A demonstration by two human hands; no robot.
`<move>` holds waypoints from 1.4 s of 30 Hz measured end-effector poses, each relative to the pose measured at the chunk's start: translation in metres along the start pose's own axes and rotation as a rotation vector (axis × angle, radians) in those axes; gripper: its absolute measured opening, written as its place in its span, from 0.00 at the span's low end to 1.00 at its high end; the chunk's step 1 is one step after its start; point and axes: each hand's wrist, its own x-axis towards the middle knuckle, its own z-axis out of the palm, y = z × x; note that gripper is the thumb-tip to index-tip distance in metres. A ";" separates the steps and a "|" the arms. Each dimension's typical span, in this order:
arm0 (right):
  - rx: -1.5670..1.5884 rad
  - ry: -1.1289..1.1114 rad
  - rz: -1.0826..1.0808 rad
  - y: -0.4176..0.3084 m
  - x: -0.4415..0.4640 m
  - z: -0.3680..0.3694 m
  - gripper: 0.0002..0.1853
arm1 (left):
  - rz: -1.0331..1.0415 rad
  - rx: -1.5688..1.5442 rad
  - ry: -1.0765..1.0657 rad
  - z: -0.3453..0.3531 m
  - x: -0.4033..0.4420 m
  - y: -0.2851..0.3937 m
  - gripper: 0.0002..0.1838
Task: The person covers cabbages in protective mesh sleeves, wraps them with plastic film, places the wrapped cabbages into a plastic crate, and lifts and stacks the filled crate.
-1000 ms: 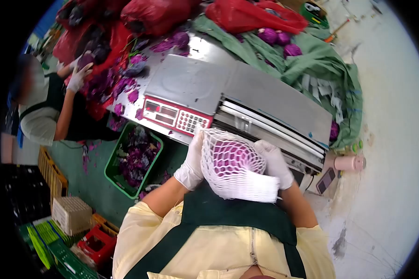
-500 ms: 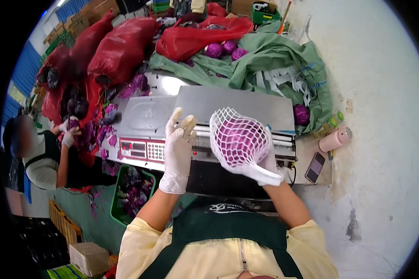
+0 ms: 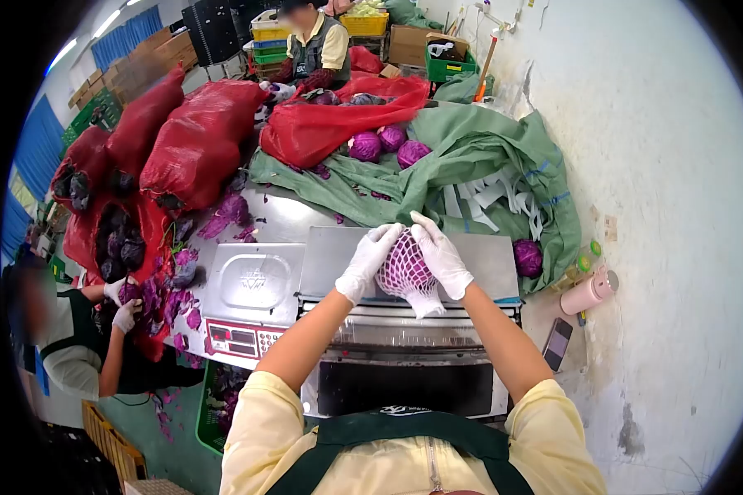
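Note:
A purple cabbage [image 3: 406, 266] in a white foam net sits above the flat metal top of the wrapping machine [image 3: 330, 260], with the net's gathered end toward me. My left hand [image 3: 373, 262], in a white glove, is closed on its left side. From the right, my gloved right hand [image 3: 442, 260] grips the same netted cabbage. The fingertips of both hands come close together at its far edge. Left of the machine stands a scale [image 3: 254, 285] with a red-edged keypad.
Red sacks [image 3: 206, 140] and a green sack [image 3: 462, 132] with loose cabbages lie beyond. A co-worker [image 3: 78, 334] trims cabbage at the left; another person [image 3: 318, 49] is at the back. A pink bottle [image 3: 589, 294] and phone [image 3: 557, 343] are at the right, a green crate [image 3: 209, 412] below left.
The netted cabbage has moved forward, away from my body, over the machine's top. My left hand, apart from it half a second ago, now holds it too. The view has tilted up.

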 end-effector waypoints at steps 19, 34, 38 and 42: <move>0.297 0.244 -0.186 0.002 -0.002 0.002 0.08 | 0.182 0.467 -0.312 -0.001 0.001 0.055 0.33; 0.262 -0.013 -0.225 -0.023 0.075 0.013 0.08 | -0.049 -0.386 -0.194 -0.011 -0.017 0.045 0.08; 0.296 -0.323 0.088 0.026 0.101 0.039 0.11 | 0.012 -0.351 0.105 -0.017 0.000 0.022 0.10; -0.017 0.142 -0.022 0.011 0.087 0.007 0.13 | 0.186 -0.039 0.532 -0.017 0.011 0.005 0.21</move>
